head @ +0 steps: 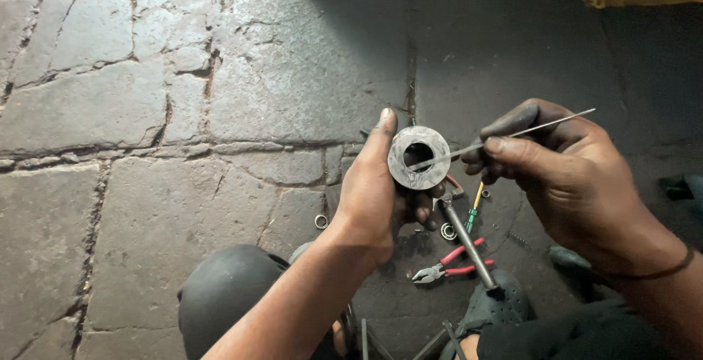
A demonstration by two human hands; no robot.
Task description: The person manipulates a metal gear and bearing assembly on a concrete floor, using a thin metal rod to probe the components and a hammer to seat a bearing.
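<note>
Pliers (448,263) with red handles lie on the stone floor (146,96) near the feet. Above them, the left hand (373,191) clasps a grey metal ring (419,157); the right hand (564,177) pinches a thin wire (512,134) whose tip enters the ring's bore.

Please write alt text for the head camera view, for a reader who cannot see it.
The left hand grips a thick grey metal ring while the right hand pokes a thin metal rod into its hole. Below, red-handled pliers and small bearings lie on the stone floor.
</note>
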